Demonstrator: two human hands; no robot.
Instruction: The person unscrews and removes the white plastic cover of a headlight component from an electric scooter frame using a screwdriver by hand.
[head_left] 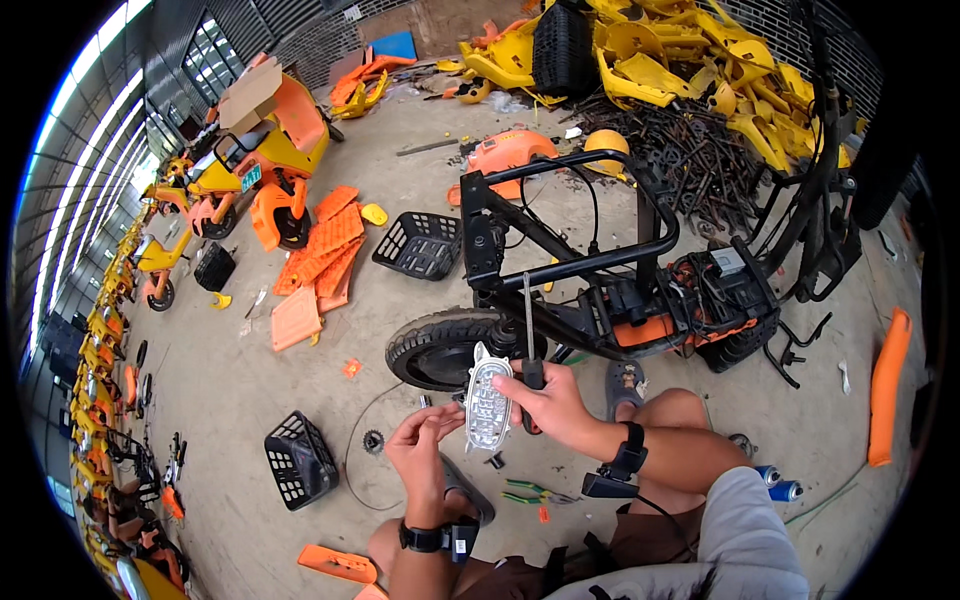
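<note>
A clear, silvery vehicle lamp point(488, 405) is held upright in front of me, its many-faceted face toward me. My right hand point(550, 405) grips its right edge with the thumb on the front. The same hand also holds a screwdriver point(530, 335), its metal shaft pointing up and its dark handle in the fingers. My left hand point(422, 445) is at the lamp's left edge, thumb and fingers pinched together; what they hold is hidden. Just beyond the lamp are a black tyre point(430, 350) and the stripped black scooter frame point(600, 270).
Green-handled pliers point(540, 494) and blue cans point(784, 490) lie near my feet. Black baskets point(300, 462) and orange panels point(325, 245) are on the floor to the left. Yellow panels point(660, 75) and dark metal parts point(690, 165) are heaped at the back; scooters point(225, 165) stand far left.
</note>
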